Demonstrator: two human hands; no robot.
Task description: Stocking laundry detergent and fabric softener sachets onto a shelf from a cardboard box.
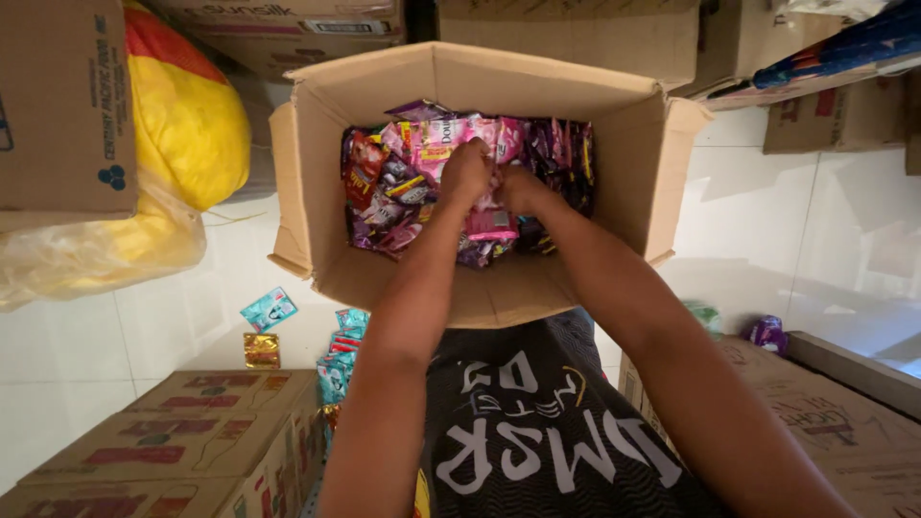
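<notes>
Pink sachets (489, 225) in the open cardboard box (614, 105) are gripped by the closed left hand (465, 173) and right hand (523, 190).

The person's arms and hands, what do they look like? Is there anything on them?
Both arms are bare: no sleeves, gloves, watch or bands show. The left hand and right hand wear no rings that show. Below them is a dark top with pale lettering.

Hidden and cut-off areas

The sachets (422, 182) are hiding the fingertips of both hands; the frame edges are cropping the yellow sack (182, 125) and surrounding cartons (58, 105).
</notes>
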